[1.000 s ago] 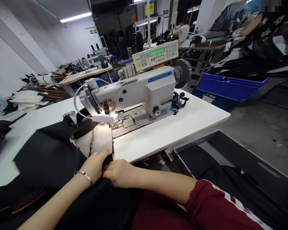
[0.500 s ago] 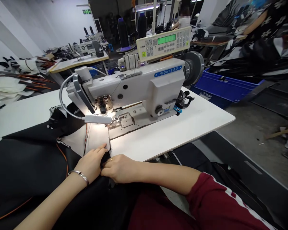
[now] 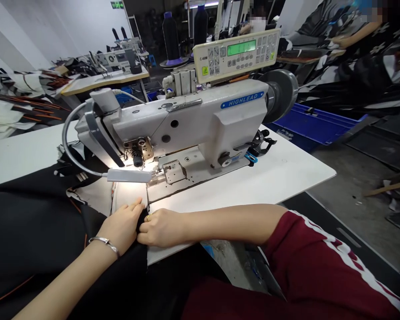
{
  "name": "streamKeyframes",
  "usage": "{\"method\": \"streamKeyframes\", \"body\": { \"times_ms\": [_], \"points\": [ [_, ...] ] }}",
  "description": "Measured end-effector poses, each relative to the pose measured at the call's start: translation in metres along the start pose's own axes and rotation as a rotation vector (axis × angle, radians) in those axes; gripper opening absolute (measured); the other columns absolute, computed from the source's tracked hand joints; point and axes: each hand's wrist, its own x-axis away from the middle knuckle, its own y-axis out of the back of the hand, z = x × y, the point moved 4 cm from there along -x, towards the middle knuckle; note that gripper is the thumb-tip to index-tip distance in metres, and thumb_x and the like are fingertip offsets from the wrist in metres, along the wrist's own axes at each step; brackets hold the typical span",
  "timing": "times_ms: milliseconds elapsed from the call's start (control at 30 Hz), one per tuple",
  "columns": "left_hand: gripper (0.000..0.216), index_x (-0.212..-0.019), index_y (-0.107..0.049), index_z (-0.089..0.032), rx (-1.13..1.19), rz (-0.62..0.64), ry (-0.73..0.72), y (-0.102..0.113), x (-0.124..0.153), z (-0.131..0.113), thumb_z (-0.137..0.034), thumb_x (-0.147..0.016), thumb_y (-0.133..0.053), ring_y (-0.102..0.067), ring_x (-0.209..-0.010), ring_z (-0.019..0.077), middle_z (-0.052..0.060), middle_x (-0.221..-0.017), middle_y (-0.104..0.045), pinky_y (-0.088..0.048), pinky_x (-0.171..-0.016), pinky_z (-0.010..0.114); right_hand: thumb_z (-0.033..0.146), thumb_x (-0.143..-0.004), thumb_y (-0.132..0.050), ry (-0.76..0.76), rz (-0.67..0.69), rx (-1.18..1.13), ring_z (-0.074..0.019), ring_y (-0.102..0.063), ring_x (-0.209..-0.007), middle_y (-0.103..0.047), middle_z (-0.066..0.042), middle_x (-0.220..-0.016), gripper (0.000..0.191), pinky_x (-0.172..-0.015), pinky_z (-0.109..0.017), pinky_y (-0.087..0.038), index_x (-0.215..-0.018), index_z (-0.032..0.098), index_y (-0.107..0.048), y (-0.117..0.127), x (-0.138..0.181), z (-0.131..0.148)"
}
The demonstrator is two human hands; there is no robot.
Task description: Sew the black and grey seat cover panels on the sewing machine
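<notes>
A white industrial HIGHLEAD lockstitch sewing machine stands on its table, its needle area lit by a gooseneck LED lamp. A black fabric piece with a white lining runs over the table's front edge, its lined end lying just short of the presser foot. My left hand, with a silver bangle, presses on the fabric at the lining's edge. Right beside it, my right hand, wearing a ring, pinches the black edge.
A blue plastic crate sits behind the white table. Thread cones stand at the machine's back. Another sewing table is at left, bundled pieces further left. Co-workers and heaped black fabric fill the right background.
The view has turned left, shifting the machine rightward in the picture. My hands keep their hold near the table's front edge, and my right forearm now lies straighter across it.
</notes>
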Motion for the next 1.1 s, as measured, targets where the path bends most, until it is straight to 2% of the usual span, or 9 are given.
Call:
{"method": "streamKeyframes", "body": {
  "times_ms": [233, 433, 733, 833, 900, 1000, 1067, 1100],
  "points": [
    [0.056, -0.132, -0.053, -0.016, 0.004, -0.023, 0.016, 0.004, -0.016, 0.005, 0.001, -0.081, -0.037, -0.054, -0.122, 0.0248, 0.010, -0.154, -0.040, -0.052, -0.092, 0.038, 0.007, -0.089, -0.046, 0.003, -0.084, 0.045, -0.0157, -0.062, -0.073, -0.066, 0.000, -0.076, 0.022, -0.064, -0.030, -0.042, -0.081, 0.018, -0.064, -0.005, -0.004, -0.018],
    [0.050, -0.120, -0.060, -0.016, 0.031, -0.107, 0.011, 0.011, -0.026, 0.011, 0.002, -0.079, -0.037, -0.060, -0.109, 0.0250, 0.011, -0.142, -0.052, -0.054, -0.085, 0.038, 0.009, -0.087, -0.047, -0.043, -0.201, 0.074, -0.0169, -0.061, -0.069, -0.065, -0.001, -0.071, 0.021, -0.060, -0.029, -0.041, -0.074, 0.018, -0.061, -0.011, -0.005, -0.029],
    [0.046, -0.119, -0.062, -0.013, 0.053, -0.229, -0.057, 0.009, -0.047, 0.017, -0.001, -0.081, -0.039, -0.057, -0.115, 0.0267, 0.012, -0.124, -0.064, -0.050, -0.095, 0.039, 0.008, -0.087, -0.047, -0.052, -0.289, 0.111, -0.0153, -0.059, -0.072, -0.065, -0.001, -0.075, 0.020, -0.068, -0.028, -0.045, -0.076, 0.018, -0.061, -0.027, -0.009, -0.046],
    [0.043, -0.116, -0.063, -0.013, 0.043, -0.279, -0.071, 0.010, -0.047, 0.015, -0.002, -0.080, -0.042, -0.059, -0.114, 0.0266, 0.013, -0.123, -0.065, -0.050, -0.093, 0.038, 0.009, -0.088, -0.047, -0.054, -0.310, 0.128, -0.0146, -0.058, -0.071, -0.064, -0.002, -0.075, 0.021, -0.068, -0.027, -0.044, -0.075, 0.017, -0.060, -0.026, -0.007, -0.046],
    [0.039, -0.116, -0.064, -0.015, -0.013, -0.316, -0.089, 0.020, -0.041, 0.019, -0.006, -0.081, -0.047, -0.062, -0.109, 0.0281, 0.014, -0.118, -0.067, -0.050, -0.090, 0.039, 0.009, -0.089, -0.045, -0.061, -0.314, 0.173, -0.0152, -0.057, -0.071, -0.063, -0.004, -0.075, 0.022, -0.068, -0.028, -0.044, -0.076, 0.016, -0.060, -0.023, -0.006, -0.040],
    [0.030, -0.103, -0.069, -0.012, -0.231, -0.335, -0.023, 0.053, -0.020, 0.039, -0.030, -0.080, -0.066, -0.063, -0.104, 0.0362, 0.018, -0.103, -0.071, -0.045, -0.093, 0.049, 0.021, -0.094, -0.043, -0.058, -0.349, 0.247, -0.0191, -0.058, -0.076, -0.063, -0.009, -0.081, 0.021, -0.076, -0.034, -0.046, -0.095, 0.013, -0.062, -0.013, -0.004, -0.021],
    [0.039, -0.088, -0.070, -0.010, -0.366, -0.271, 0.071, 0.075, -0.003, 0.055, -0.046, -0.072, -0.075, -0.064, -0.098, 0.0378, 0.018, -0.089, -0.072, -0.039, -0.098, 0.053, 0.026, -0.095, -0.043, 0.022, -0.371, 0.230, -0.0199, -0.058, -0.079, -0.064, -0.010, -0.088, 0.025, -0.083, -0.038, -0.046, -0.109, 0.015, -0.060, -0.006, -0.005, -0.006],
    [0.040, -0.082, -0.069, -0.011, -0.400, -0.202, 0.097, 0.083, 0.006, 0.058, -0.048, -0.071, -0.076, -0.066, -0.095, 0.0365, 0.016, -0.084, -0.073, -0.039, -0.098, 0.052, 0.025, -0.095, -0.043, 0.073, -0.367, 0.194, -0.0191, -0.059, -0.081, -0.065, -0.009, -0.090, 0.024, -0.085, -0.037, -0.045, -0.110, 0.017, -0.060, -0.003, -0.006, -0.001]
  ]
}}
